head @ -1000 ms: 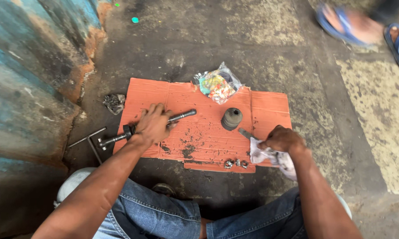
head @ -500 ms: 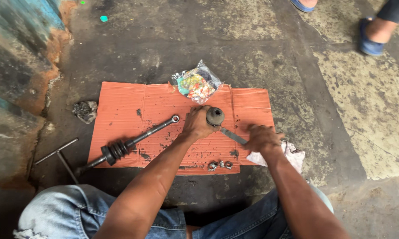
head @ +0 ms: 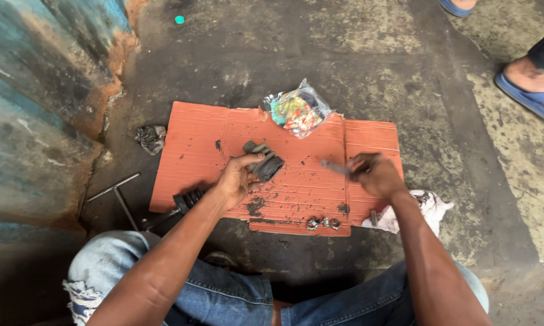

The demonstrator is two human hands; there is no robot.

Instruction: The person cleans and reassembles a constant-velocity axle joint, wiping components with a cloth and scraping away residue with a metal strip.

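Now that your left hand (head: pixel 235 181) has lifted the rubber boot (head: pixel 263 162) off the cardboard (head: pixel 193 139), gripping it, your right hand (head: pixel 374 175) clasps a thin metal tool (head: pixel 334 167) beside it.

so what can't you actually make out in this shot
1. Head view: the thin tool in the right hand is motion-blurred; its kind is unclear.
2. The shaft beside the left hand is mostly hidden under the forearm.
3. The small metal parts on the cardboard's edge are too small to identify.
4. The sandalled foot is cut off by the right edge.
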